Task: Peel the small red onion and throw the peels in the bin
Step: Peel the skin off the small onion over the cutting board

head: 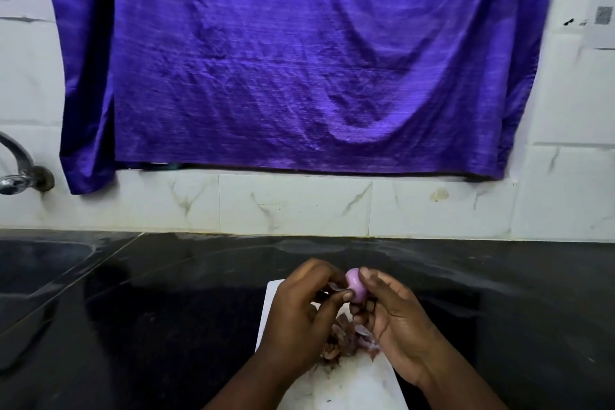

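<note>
The small red onion [356,286] shows smooth pink-purple flesh and sits between both sets of fingertips, above a white cutting board [352,383]. My right hand [396,319] grips the onion from the right. My left hand [299,313] pinches a thin flap of peel [334,288] at the onion's left side. A heap of brown and purple peels [346,338] lies on the board under the hands. No bin is in view.
The board rests on a black stone counter [166,309]. A sink [36,266] and a metal tap [20,170] are at the far left. A purple cloth [299,60] hangs over the white tiled wall behind the counter.
</note>
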Demonstrator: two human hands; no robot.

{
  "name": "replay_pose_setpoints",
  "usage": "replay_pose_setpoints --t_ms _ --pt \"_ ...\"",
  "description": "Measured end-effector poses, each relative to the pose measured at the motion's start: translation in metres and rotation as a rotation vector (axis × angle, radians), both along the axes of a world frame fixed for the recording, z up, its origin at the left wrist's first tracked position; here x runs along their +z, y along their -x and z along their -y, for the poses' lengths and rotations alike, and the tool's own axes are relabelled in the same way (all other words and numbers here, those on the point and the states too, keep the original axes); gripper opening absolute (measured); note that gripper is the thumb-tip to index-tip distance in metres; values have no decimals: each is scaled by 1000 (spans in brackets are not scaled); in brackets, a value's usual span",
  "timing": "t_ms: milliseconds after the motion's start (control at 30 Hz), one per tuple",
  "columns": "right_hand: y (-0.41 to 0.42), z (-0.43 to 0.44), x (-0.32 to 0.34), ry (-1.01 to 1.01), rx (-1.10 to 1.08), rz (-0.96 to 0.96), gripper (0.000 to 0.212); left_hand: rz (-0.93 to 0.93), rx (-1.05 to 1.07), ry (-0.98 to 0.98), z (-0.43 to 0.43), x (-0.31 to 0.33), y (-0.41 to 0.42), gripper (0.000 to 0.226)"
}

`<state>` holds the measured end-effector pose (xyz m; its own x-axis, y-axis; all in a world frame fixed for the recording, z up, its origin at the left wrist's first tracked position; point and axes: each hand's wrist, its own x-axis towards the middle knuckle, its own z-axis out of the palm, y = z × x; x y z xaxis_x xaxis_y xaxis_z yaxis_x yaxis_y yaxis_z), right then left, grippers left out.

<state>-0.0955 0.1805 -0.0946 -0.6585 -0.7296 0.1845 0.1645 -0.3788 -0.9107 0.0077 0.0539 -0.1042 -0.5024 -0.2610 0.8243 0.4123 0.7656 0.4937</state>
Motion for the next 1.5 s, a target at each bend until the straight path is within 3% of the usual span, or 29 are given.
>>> replay_pose_setpoints --t_ms 267,400,533,633,800,933,1067,1167,1267,1500 --pt "-4 7 -2 25 -135 -59 36 -62 84 -26 5 -2 0 9" --pt "-3 7 -3 72 -123 -90 32 33 -102 -504 0 -1 3 20" --pt "-2 6 -5 121 -30 7 39 82 -391 -887 -4 7 1 3" --pt "1 7 -7 105 -33 -57 68 103 -466 -1000 -2 10 -1 14" --pt "4 8 -10 96 -32 -84 75 60 -466 -1091 -1 5 2 4" --pt "5 10 -12 59 -78 -168 75 69 -262 -862 4 2 2 5" --pt "5 9 -10 84 -142 -182 72 154 -45 -326 10 -4 3 13" --pt "7 6 -9 36 -168 -252 51 242 131 26 14 -12 5 8" --pt "7 4 -11 -39 -186 -334 38 281 197 136 12 -14 4 9" --pt "10 -1 -11 -59 -111 -328 36 342 235 242 16 -11 2 21"
